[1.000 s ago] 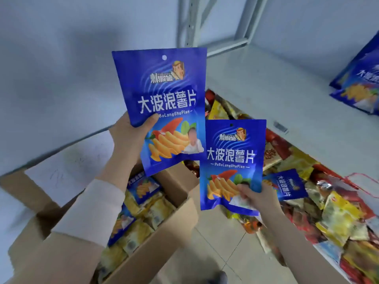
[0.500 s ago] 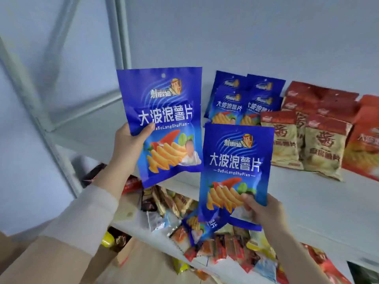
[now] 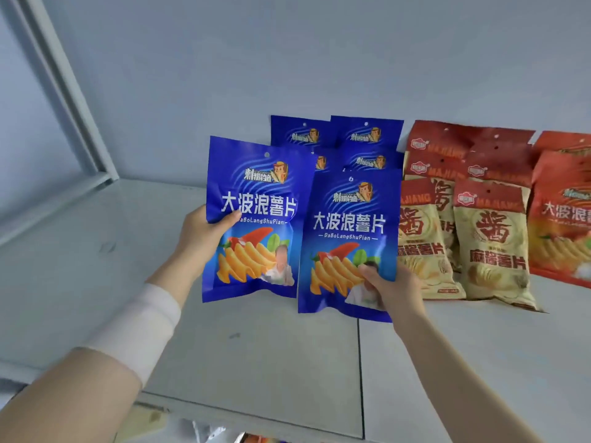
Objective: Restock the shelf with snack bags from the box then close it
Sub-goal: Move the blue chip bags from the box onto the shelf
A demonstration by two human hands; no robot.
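Now over the shelf [image 3: 256, 362], left grip [image 3: 201, 235] and right grip [image 3: 396, 289] clamp blue bags [image 3: 256, 219], half-hiding stacked bags [image 3: 367, 135].

The left bag [image 3: 256, 219], gripped by the left hand [image 3: 201, 231], and the right bag [image 3: 348, 244], pinched by the right hand [image 3: 393, 289], have been carried from above the box up over the shelf [image 3: 256, 362] and are now held close before the stacked blue bags [image 3: 367, 135]. The box has been lost from view.
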